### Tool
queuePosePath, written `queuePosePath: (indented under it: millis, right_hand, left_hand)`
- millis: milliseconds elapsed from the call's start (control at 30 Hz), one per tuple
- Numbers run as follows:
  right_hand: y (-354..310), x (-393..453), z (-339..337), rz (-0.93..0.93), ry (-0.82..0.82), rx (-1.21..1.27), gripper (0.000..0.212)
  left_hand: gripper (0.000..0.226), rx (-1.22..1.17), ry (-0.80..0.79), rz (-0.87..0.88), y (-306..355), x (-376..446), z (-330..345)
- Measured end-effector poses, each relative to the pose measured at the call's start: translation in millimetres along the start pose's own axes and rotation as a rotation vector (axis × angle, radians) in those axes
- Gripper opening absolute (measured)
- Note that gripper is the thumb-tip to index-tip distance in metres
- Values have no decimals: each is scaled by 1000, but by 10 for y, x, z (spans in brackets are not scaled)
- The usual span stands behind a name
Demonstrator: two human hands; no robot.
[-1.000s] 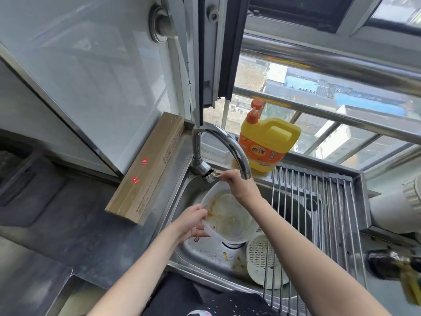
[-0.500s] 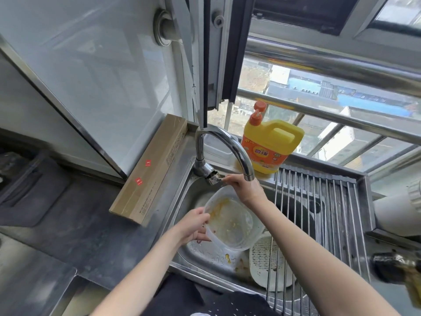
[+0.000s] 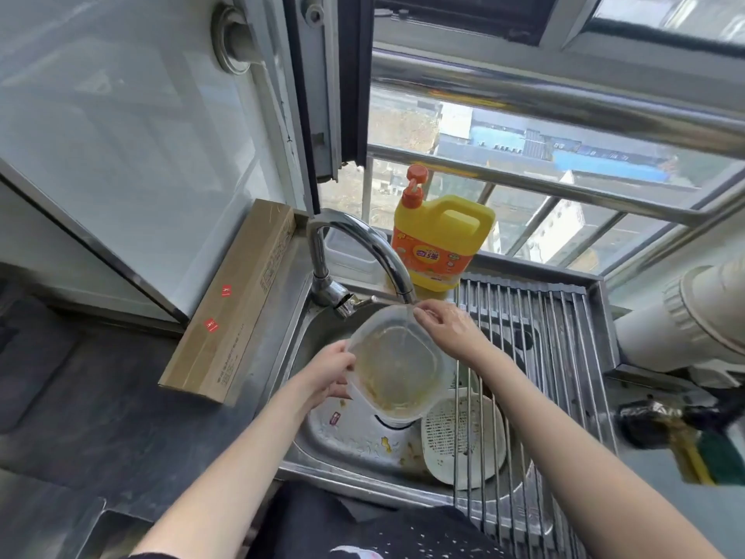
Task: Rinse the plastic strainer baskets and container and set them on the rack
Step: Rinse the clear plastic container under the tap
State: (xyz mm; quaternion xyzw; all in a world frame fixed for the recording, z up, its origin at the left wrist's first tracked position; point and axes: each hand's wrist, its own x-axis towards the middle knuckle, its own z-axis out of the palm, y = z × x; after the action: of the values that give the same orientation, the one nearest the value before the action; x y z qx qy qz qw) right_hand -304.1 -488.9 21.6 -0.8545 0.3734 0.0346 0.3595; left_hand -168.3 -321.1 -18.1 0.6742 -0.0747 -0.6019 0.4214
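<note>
I hold the greasy clear container (image 3: 397, 371) over the sink (image 3: 322, 431) under the faucet (image 3: 363, 252), left hand (image 3: 330, 373) fingers curled on its 9 o'clock rim, right hand (image 3: 447, 326) pinching the 1 o'clock rim; white strainer basket (image 3: 463, 435) at 5 o'clock beneath the rack (image 3: 564, 336).

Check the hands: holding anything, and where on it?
Both hold the clear container: left hand grips its left rim, right hand pinches the far rim by the faucet.
</note>
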Motion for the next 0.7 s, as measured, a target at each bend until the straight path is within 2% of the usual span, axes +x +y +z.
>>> queuePosePath:
  millis: [100,233,367,433,600,700]
  right_hand:
    - [-37,-89,-43,-33,74,-49,31]
    - [-162,-114,-139,-88,92,-104,28]
    - [-234,-38,-177,79,160,-205,30]
    - [-259,-19,-172,78,132,-207,28]
    - [-172,-38,-289,147,196,-133,25]
    - [-171,-91,-257,121,155,-120,22]
  left_hand:
    - [42,-17,-9,-3,56,47,12]
    - [52,-117,-2,-54,10,111,46]
    - [38,-131,-50,-80,1,100,185]
    - [33,-142,-66,-95,-18,94,202]
    - [22,-364,-160,-64,3,107,126]
    - [28,-254,-125,-57,33,115,138]
